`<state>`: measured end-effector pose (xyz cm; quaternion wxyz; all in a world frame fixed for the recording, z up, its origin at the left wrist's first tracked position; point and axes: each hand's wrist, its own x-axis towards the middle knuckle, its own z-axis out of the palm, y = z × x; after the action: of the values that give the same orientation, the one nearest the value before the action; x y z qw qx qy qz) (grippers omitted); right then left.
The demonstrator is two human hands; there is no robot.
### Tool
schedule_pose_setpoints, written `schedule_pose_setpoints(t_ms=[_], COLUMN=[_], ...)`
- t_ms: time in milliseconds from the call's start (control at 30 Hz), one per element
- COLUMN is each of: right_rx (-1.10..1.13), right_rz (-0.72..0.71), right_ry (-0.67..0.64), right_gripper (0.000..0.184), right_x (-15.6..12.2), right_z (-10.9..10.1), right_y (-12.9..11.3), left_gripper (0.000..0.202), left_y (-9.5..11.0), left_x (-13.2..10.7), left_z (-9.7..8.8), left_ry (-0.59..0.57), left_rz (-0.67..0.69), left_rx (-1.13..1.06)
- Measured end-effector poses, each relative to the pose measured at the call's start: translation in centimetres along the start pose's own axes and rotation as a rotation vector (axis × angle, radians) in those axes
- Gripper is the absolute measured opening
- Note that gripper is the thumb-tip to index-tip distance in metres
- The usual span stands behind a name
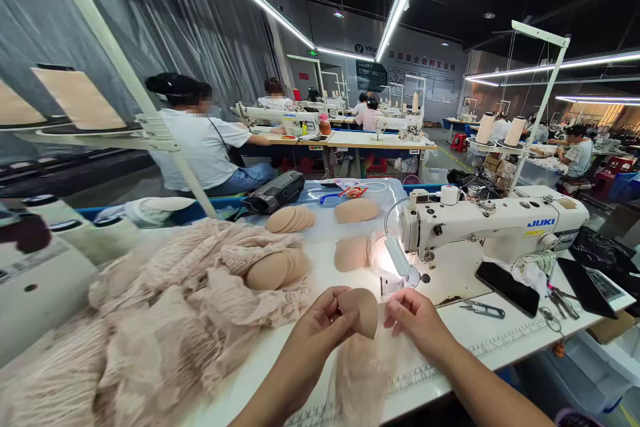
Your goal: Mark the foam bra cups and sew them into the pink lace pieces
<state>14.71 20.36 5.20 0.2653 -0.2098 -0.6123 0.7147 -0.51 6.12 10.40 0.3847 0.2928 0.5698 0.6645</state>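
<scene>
My left hand pinches a beige bra pad between thumb and fingers, just in front of the sewing machine's lit needle area. Beside it, my right hand is closed, thumb against fingertips, at the upper edge of a sheer beige fabric. That fabric hangs below the pad over the table's front edge. Two more pads, one near the needle and one farther back, lie on the table. Fanned stacks of pads rest to the left, one on crinkled beige garments.
A white sewing machine stands at the right. Thread snips, a black phone and keys lie before it. Crinkled garments fill the left side. A person sits at the table ahead.
</scene>
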Motion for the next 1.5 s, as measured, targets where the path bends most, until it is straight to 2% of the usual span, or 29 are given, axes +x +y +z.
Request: schedule_pose_setpoints(t_ms=[100,200,267,333,367,400,467,500,533,633,700,767,833,867,933,1000,1067,1133,1233,1300,1400,1500], right_rx=[-0.062,-0.108,-0.156,-0.278,-0.359,-0.441,-0.574,-0.629,-0.689,-0.896,-0.990,-1.012,-1.025,-1.051,-1.144,-1.239,-1.311,-1.348,-1.349,-1.347,-1.330,-1.298], right_rz=[-0.013,-0.029,-0.049,-0.104,-0.144,-0.187,-0.262,-0.302,-0.357,-0.632,-0.824,-0.976,-1.066,-1.084,-1.065,-1.023,-0.975,-0.942,-0.925,-0.914,-0.887,-0.860], right_ry=[-0.001,-0.037,-0.083,-0.163,-0.207,-0.246,-0.272,-0.255,-0.222,-0.060,0.040,0.090,0.090,0.072,-0.019,-0.174,-0.316,-0.394,-0.429,-0.423,-0.388,-0.403], right_gripper=[0.053,0.040,0.028,0.015,0.012,0.012,0.014,0.015,0.015,0.021,0.024,0.026,0.030,0.030,0.027,0.024,0.022,0.022,0.025,0.026,0.026,0.025], right_x=[-0.1,-0.7,-1.4,-2.1,-2.4,-2.7,-3.0,-3.1,-3.1,-3.1,-3.0,-2.7,-2.1,-1.6,-0.4,0.9,2.2,3.3,4.4,4.7,4.2,3.5], right_z=[0.0,0.2,0.2,0.1,0.0,-0.1,-0.5,-0.7,-0.8,-0.6,-0.1,0.3,0.1,-0.3,-1.6,-3.2,-5.0,-6.4,-7.8,-8.3,-8.4,-8.2], right_y=[-0.3,-1.2,-2.3,-3.9,-4.7,-5.6,-7.4,-8.2,-8.9,-9.9,-9.5,-8.1,-5.9,-4.6,-2.1,-0.2,0.8,1.1,1.0,0.9,0.6,-0.3], left_gripper=[0.039,0.051,0.064,0.078,0.077,0.070,0.039,0.027,0.023,0.031,0.027,0.021,0.021,0.020,0.015,0.022,0.022,0.028,0.031,0.027,0.019,0.011], left_y=[0.6,2.2,3.4,4.4,4.8,5.1,5.5,5.7,5.9,6.2,6.1,5.3,3.9,3.0,1.2,-0.4,-1.4,-2.1,-2.7,-3.0,-3.3,-3.9], left_x=[0.4,0.7,1.0,1.5,1.8,2.1,2.6,2.8,2.9,2.8,2.6,2.4,1.9,1.6,1.1,1.0,1.7,3.0,5.0,5.7,6.1,6.4], left_z=[-0.7,-1.3,-1.3,-0.8,-0.4,-0.1,0.5,0.6,0.7,0.0,-0.9,-2.1,-3.0,-3.3,-3.5,-3.2,-2.4,-1.3,0.2,0.8,0.6,-0.4], left_ry=[-0.036,-0.070,-0.243,-0.492,-0.599,-0.678,-0.733,-0.724,-0.698,-0.529,-0.375,-0.223,-0.155,-0.162,-0.246,-0.368,-0.466,-0.518,-0.494,-0.475,-0.498,-0.497], left_rz=[0.012,0.063,0.070,0.059,0.068,0.087,0.140,0.165,0.179,0.285,0.506,0.859,1.143,1.203,1.187,1.166,1.211,1.167,1.007,0.963,0.933,0.886], left_rx=[0.055,0.198,0.411,0.593,0.646,0.678,0.710,0.723,0.733,0.786,0.889,1.039,1.234,1.342,1.508,1.549,1.533,1.557,1.597,1.598,1.524,1.371])
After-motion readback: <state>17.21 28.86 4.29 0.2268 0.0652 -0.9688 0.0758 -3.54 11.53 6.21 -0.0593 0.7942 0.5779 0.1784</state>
